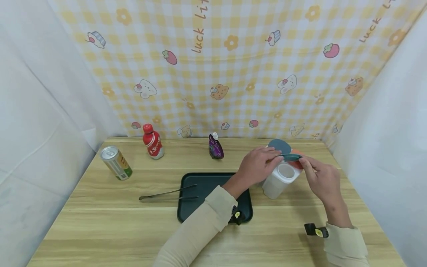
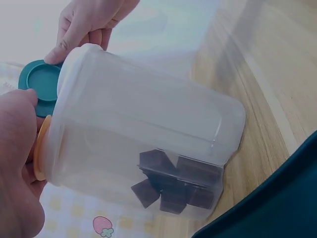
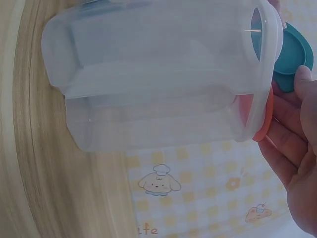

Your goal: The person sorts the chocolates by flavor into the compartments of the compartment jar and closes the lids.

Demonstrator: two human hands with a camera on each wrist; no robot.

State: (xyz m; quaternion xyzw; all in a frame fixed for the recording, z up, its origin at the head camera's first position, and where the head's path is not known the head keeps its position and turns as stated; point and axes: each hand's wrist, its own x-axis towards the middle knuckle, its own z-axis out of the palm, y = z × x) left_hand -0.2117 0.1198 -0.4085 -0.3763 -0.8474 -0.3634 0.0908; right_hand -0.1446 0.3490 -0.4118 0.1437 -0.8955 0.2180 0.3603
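A translucent plastic storage container (image 1: 274, 187) with several compartments stands at the right of the table. My left hand (image 1: 258, 165) pinches the left edge of a teal lid (image 1: 291, 157), and my right hand (image 1: 321, 180) pinches its right edge. Tilted up, this lid is over the container's top, where a round opening (image 1: 286, 171) shows in front. An orange lid (image 2: 42, 148) covers another part of the top, and a blue-grey lid (image 1: 279, 145) is at the back. In the left wrist view, dark brown chunks (image 2: 161, 163) lie at the bottom of one compartment.
Left of the container is a dark green tray (image 1: 190, 213), with metal tongs (image 1: 156, 195) lying partly over its left edge. Farther back stand a purple pouch (image 1: 216, 147), a red bottle (image 1: 153, 141) and a can (image 1: 116, 163). A checked curtain (image 1: 230, 74) hangs behind the table.
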